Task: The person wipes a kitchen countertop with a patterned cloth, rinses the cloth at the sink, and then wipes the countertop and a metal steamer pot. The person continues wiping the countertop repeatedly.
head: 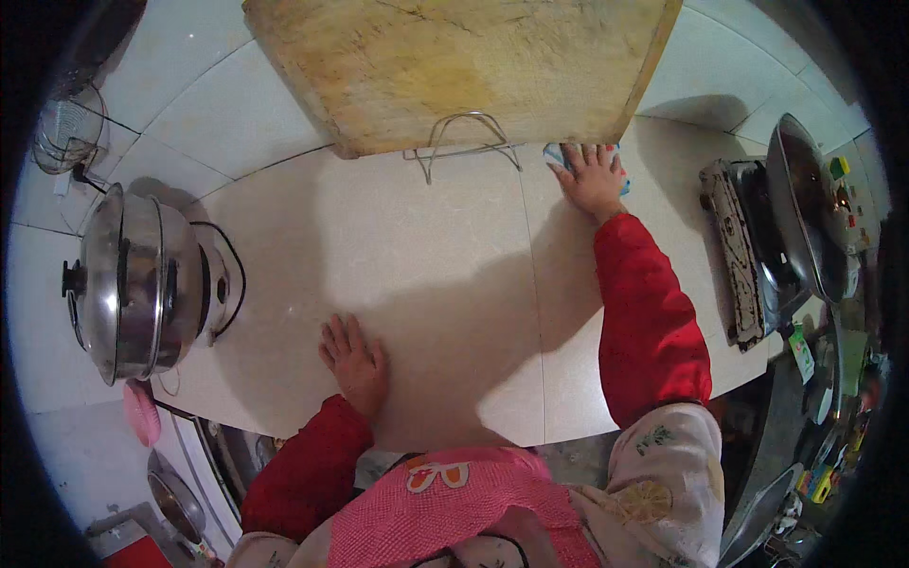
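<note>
My right hand (589, 174) lies palm down on a white, blue and red patterned cloth (557, 153), pressing it to the countertop (426, 241). Much of the cloth is hidden under the palm and fingers. It sits at the back of the counter, close to the lower right corner of a large wooden cutting board (461, 71). A bent metal wire rack (472, 148) stands in front of the board's lower edge, left of the cloth. Nearer the front, my left hand (355, 366) rests flat on the bare countertop, fingers a little apart, holding nothing.
On the left stands a lidded stainless steel pot (135, 284) on a base with a black cord (238, 263). A gas stove (738, 255) with a wok (809, 213) occupies the right end. A pink object (142, 413) hangs by the left front corner.
</note>
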{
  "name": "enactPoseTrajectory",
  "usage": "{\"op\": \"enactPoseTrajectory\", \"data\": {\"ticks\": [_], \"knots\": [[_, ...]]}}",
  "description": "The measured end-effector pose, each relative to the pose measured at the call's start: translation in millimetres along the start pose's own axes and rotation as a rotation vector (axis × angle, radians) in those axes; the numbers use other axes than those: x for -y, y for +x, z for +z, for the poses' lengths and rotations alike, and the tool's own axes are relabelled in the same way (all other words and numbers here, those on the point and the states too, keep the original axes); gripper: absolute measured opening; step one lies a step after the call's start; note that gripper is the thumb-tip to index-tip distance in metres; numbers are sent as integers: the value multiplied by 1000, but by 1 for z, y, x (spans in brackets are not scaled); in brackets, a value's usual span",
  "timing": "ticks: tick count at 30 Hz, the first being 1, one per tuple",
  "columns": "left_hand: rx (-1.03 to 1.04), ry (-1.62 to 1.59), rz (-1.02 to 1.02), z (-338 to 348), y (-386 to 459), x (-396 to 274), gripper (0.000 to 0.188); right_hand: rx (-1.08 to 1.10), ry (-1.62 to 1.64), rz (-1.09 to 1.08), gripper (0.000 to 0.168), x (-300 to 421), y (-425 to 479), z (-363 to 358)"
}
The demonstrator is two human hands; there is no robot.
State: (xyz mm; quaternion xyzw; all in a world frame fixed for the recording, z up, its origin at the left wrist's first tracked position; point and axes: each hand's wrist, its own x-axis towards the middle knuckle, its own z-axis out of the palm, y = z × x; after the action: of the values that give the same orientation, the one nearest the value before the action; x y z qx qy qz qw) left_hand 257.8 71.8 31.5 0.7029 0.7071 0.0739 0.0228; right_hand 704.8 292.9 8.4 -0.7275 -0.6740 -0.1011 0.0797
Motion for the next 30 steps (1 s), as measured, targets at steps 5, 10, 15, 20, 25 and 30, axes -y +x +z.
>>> {"op": "enactPoseTrajectory", "data": {"ticks": [5, 10, 15, 20, 25, 30], "knots": [[-50, -21, -12, -3, 1, -7, 61, -24, 53, 52, 54, 53, -70, -20], [-121, -7, -10, 10, 1, -1, 60, 207, 230, -146, 55, 104, -145, -59], [-151, 5, 0, 18, 2, 5, 61, 281, 502, -497, 46, 92, -255, -94], [-92, 34, -17, 23, 3, 7, 61, 172, 762, -381, 23, 21, -394, -126], [-55, 25, 4, 23, 2, 11, 62, 882, -351, 236, 12, -132, -549, -164], [37, 26, -32, 10, 3, 4, 62, 112, 808, 927, 24, -140, -517, -218]]}}
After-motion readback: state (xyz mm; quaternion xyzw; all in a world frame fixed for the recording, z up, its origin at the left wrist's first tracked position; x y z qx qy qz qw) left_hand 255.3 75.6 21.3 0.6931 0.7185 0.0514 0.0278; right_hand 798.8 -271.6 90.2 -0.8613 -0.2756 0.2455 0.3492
